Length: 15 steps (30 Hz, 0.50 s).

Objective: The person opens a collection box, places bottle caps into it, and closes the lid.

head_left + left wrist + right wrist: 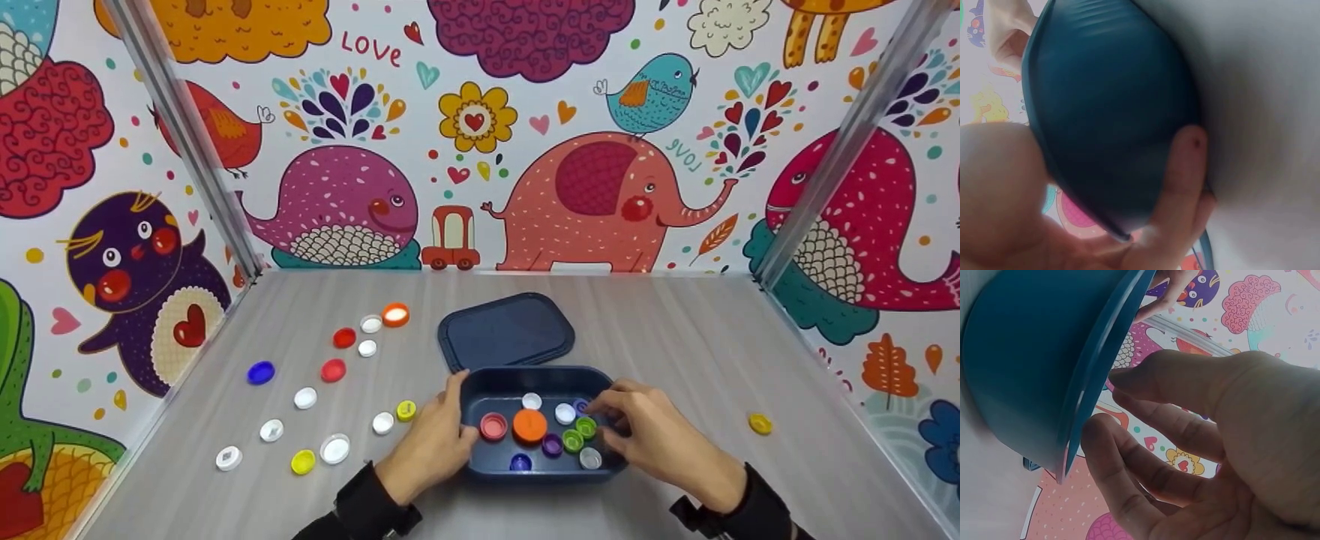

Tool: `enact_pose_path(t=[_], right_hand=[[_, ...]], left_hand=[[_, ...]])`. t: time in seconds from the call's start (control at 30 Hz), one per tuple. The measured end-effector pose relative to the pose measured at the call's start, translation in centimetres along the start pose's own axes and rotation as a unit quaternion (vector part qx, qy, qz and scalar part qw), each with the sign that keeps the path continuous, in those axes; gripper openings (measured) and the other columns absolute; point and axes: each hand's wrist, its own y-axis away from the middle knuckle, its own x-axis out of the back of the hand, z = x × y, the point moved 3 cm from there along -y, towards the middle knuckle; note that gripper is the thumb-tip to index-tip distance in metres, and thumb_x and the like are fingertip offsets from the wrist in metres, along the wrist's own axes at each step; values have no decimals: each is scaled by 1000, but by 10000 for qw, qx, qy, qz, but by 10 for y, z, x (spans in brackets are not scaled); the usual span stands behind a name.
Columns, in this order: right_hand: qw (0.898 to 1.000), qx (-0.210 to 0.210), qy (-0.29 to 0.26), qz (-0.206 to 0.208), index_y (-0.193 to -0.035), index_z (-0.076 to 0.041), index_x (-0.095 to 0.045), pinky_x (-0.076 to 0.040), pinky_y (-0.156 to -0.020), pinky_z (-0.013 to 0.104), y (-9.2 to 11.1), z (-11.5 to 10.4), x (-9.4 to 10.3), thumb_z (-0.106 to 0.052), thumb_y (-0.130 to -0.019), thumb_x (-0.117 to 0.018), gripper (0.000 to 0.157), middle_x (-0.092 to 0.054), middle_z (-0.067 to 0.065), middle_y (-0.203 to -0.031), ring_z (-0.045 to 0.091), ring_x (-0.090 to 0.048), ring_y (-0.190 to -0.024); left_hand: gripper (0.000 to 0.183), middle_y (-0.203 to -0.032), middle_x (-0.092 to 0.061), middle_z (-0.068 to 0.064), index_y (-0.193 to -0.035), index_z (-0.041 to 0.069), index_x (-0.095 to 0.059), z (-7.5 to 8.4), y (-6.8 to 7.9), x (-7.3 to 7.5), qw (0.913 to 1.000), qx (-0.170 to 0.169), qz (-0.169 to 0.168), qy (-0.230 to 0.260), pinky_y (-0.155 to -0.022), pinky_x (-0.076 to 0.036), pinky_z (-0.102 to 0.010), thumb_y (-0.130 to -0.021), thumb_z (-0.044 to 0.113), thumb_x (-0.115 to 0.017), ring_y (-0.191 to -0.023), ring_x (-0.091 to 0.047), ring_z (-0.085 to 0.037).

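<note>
And the left hand (429, 444) has its fingers gripping the left end of the dark box (544, 477), near on the surface (675, 330)! An orange cap (529, 426) sits inside. Right hand (660, 429) at the right rim, fingers loosely bent around nothing; lid (506, 330) lies just beyond, far side.

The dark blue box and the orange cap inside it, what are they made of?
The dark blue box looks like smooth plastic with a soft sheen: its moulded rim catches light. The orange cap is probably plastic too, fairly matte, judging by its even, bright colour.
</note>
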Motion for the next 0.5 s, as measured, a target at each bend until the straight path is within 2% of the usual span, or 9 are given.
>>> enact_pose_path(t=[0.17,0.33,0.5], right_hand=[[9999,-115,-25,31,-119,-8,-88,-69,-79,32,0,2,3,3,-93,-89,27,-77,6,-107,11,-72,-92],[9991,-386,48,140,-119,-9,-89,-71,-81,34,-1,6,7,-2,-95,-91,25,-78,6,-109,20,-76,-99],[9959,-818,123,371,-121,-12,-89,-72,-83,39,1,17,13,-8,-97,-93,24,-80,5,-112,22,-76,-103]], left_hand=[[83,-153,-70,-37,-171,-4,-39,1,1,1,9999,-120,54,-95,-116,-60,-66,-95,-2,-73,-136,-74,-44],[83,-157,-67,-38,-172,-3,-38,0,1,1,10000,-1,-37,-57,-120,-57,-66,-97,1,-73,-142,-71,-46],[83,-161,-64,-38,-174,-2,-36,0,1,0,9998,161,-135,3,-124,-55,-66,-99,2,-72,-145,-69,-47]])
